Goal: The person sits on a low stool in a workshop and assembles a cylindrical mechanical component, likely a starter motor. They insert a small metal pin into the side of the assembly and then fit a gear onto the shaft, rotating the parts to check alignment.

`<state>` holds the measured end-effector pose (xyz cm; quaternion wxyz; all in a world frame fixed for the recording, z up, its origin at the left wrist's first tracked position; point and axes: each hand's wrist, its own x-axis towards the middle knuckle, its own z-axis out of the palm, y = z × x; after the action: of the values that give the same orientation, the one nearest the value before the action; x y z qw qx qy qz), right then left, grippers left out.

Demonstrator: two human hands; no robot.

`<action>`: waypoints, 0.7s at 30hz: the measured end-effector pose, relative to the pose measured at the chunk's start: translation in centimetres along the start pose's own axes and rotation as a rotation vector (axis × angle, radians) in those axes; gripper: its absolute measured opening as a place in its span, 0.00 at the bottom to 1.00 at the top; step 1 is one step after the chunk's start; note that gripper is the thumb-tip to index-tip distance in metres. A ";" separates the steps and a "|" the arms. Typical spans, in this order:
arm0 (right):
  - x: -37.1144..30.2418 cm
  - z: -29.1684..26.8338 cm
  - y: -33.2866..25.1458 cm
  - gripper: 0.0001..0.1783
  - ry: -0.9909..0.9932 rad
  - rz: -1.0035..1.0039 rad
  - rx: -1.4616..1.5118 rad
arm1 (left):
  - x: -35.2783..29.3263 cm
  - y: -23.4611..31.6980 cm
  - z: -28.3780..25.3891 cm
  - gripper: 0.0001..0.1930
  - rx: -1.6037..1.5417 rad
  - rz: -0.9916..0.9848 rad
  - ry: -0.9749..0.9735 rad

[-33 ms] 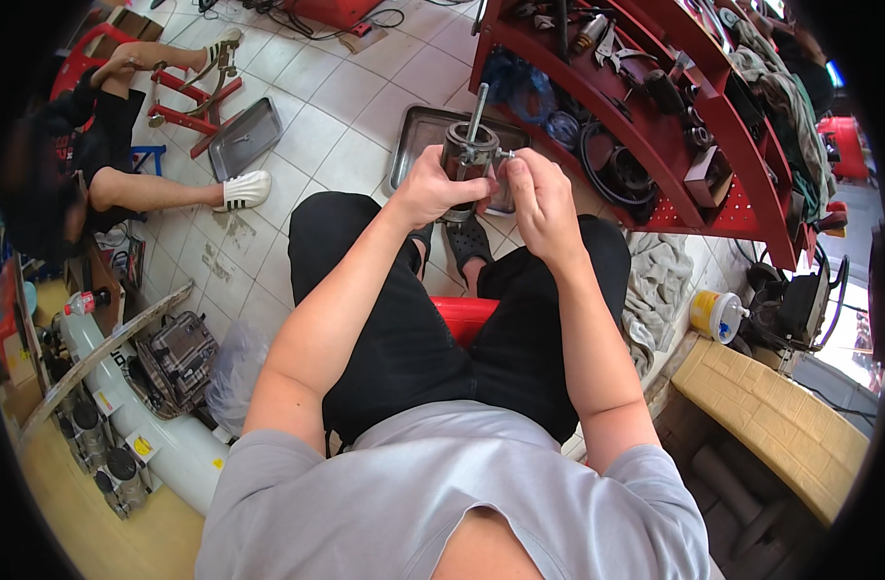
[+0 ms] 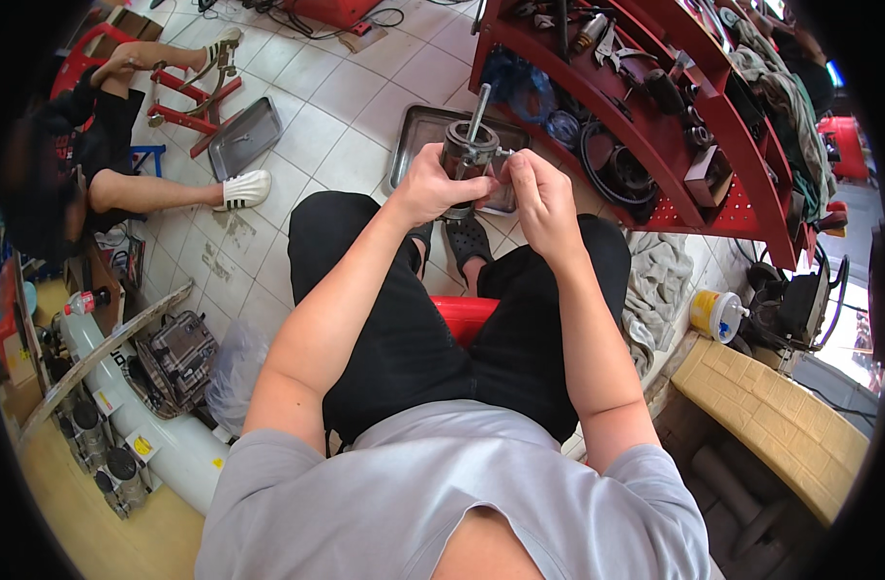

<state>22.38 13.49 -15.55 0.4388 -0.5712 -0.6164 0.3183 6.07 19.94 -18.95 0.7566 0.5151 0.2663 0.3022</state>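
Two bare hands meet over the knees of a seated person in black trousers [image 2: 384, 319] and a grey T-shirt [image 2: 442, 503]. Left hand [image 2: 433, 186] wrapped around the side of a dark cylindrical metal motor part [image 2: 467, 155], fingers closed on its body, holding it upright with a thin steel shaft [image 2: 479, 101] sticking up from its top. Right hand [image 2: 539, 198] close against the part's right side, fingers pinched at its upper edge; what the fingertips grip is too small to tell. Part held in the air above a grey metal tray [image 2: 418, 130] that lies on the white tiled floor [image 2: 326, 106] just ahead of the person's dark sandalled feet [image 2: 467, 242]. Red stool seat [image 2: 462, 314] shows between the thighs. Red metal shelf rack [image 2: 675, 145] to the right, loaded with tools, belts and dark parts. Crumpled grey cloth [image 2: 655, 280] on the floor below the rack, yellow-and-white tape roll [image 2: 713, 314] just beside it. Second grey metal tray [image 2: 244, 135] farther left, near another person seated on the floor, white shoe [image 2: 241, 190] stretched out. White cylinder tank [image 2: 162, 425] and a finned engine block [image 2: 177, 353] at lower left.
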 end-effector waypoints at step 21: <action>0.7 -0.4 -0.3 0.08 0.086 -0.290 -0.363 | -0.4 0.4 -0.1 0.10 -0.180 -0.149 -0.068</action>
<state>22.60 14.13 -14.99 0.3958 -0.5593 -0.7198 0.1116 5.64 19.83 -18.60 0.8287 0.4339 0.2499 0.2501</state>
